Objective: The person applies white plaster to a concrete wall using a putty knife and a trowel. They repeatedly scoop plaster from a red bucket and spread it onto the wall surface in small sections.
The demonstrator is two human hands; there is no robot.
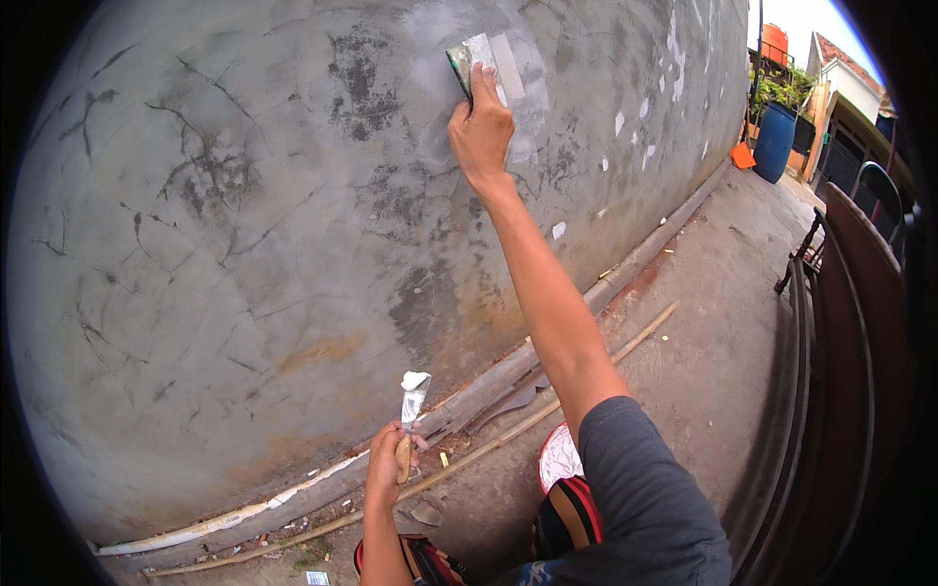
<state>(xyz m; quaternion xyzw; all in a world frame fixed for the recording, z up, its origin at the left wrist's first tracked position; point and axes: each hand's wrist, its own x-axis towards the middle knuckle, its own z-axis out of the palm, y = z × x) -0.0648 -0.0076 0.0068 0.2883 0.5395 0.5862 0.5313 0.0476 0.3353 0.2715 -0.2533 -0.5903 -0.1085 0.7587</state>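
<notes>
My right hand (487, 127) grips a flat, wide spreader (481, 54) with a green edge and white smears, held against the cracked grey wall (244, 293) on a pale patch of fresh white filler (523, 127). Low in front of me, my left hand (388, 459) is closed round the wooden handle of a putty knife (410, 405), which is held upright with a lump of white paste (414, 380) on its blade. A round container (559, 454) with white contents is partly hidden behind my right arm and legs.
A pipe (225, 518) and a long pole (645, 332) lie along the wall's foot. Dark brown furniture (840, 293) lines the right side of the concrete path (713, 313). Farther back are a blue barrel (775, 142), an orange object (743, 155), plants (787, 90) and a house (845, 83).
</notes>
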